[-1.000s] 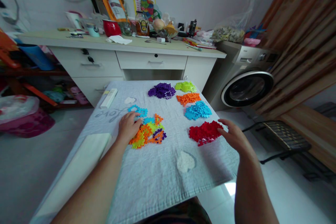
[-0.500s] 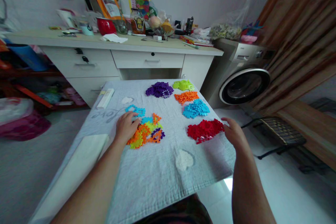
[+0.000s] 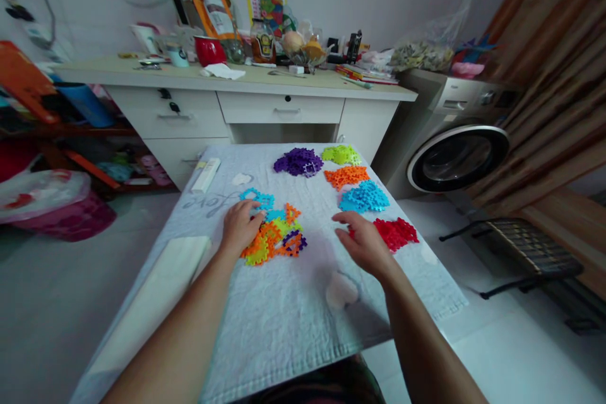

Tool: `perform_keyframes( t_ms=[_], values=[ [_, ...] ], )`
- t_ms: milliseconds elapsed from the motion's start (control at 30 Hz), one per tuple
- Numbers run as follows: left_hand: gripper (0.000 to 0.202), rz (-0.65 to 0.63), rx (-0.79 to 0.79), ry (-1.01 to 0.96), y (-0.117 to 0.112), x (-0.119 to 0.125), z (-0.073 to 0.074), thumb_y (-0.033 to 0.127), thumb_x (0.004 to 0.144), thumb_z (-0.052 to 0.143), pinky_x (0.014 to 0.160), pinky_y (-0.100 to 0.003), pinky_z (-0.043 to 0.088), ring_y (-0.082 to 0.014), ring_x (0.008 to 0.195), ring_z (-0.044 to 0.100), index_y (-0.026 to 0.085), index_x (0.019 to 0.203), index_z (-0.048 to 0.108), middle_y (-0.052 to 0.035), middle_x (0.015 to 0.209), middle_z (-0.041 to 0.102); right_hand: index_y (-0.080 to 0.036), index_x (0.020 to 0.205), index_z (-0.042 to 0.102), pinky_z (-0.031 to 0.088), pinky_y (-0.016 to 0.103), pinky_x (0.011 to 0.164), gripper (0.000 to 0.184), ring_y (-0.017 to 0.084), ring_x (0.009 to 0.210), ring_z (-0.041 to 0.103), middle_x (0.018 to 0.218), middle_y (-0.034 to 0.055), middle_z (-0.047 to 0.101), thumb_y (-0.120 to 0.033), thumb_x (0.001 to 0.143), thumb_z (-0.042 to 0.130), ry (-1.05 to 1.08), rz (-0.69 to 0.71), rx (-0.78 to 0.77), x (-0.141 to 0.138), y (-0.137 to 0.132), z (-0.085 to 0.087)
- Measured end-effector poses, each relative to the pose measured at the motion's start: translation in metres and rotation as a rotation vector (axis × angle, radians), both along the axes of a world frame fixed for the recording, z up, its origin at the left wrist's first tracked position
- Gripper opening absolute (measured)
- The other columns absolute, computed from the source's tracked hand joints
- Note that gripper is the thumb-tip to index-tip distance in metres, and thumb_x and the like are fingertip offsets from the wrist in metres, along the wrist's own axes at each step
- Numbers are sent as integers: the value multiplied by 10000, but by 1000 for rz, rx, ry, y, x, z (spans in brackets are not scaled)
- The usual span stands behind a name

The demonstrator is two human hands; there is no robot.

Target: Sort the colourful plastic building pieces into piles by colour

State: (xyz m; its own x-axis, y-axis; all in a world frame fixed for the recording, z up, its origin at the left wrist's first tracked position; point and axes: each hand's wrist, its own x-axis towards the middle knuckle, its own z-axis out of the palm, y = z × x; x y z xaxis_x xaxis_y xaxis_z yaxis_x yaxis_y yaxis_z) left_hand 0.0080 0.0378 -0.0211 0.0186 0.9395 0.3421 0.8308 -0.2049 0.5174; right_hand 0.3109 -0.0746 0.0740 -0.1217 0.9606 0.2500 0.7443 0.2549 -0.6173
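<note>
Flat patch of joined plastic pieces (image 3: pixel 274 237), lying mid-table on the pale towel (image 3: pixel 284 315). Long axis slanted, with the blue end far left and the purple and orange end near right. Jagged in outline, a patchwork of blue, orange, lime and purple. Left hand (image 3: pixel 241 227) palm down over the patch's left edge, fingers flat and unclenched, forearm reaching in from near left. Right hand (image 3: pixel 364 243) loose and open, palm down, overlapping the left edge of the red pile (image 3: pixel 398 233); contact with it impossible to tell.
</note>
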Motion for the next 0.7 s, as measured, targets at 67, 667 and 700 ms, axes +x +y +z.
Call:
perform_keyframes(
  t_ms=[67, 667, 700],
  values=[
    [336, -4, 4, -8, -1, 0, 1, 408, 831, 521, 1027, -429, 438, -281, 1122, 603, 197, 1040, 677, -101, 1154, 675, -170, 1137, 662, 447, 379, 1006, 292, 221, 1115, 610, 1171, 112, 680, -197, 862, 566, -102, 186, -102, -29, 10, 0],
    [272, -53, 21, -27, -8, 5, 10, 357, 835, 520, 1019, -463, 420, -284, 1093, 614, 209, 1008, 668, -91, 1085, 709, -180, 1042, 630, 408, 223, 635, 274, 127, 698, 584, 777, -2, 656, -112, 777, 627, 84, -61, -252, -92, 95, -54],
    [272, -52, 20, -28, -8, 5, 10, 360, 837, 518, 1018, -461, 420, -284, 1094, 613, 209, 1007, 668, -91, 1086, 709, -182, 1009, 630, 395, 216, 605, 251, 117, 662, 569, 742, -17, 637, -112, 767, 633, 136, -61, -273, -91, 96, -52]
  ],
)
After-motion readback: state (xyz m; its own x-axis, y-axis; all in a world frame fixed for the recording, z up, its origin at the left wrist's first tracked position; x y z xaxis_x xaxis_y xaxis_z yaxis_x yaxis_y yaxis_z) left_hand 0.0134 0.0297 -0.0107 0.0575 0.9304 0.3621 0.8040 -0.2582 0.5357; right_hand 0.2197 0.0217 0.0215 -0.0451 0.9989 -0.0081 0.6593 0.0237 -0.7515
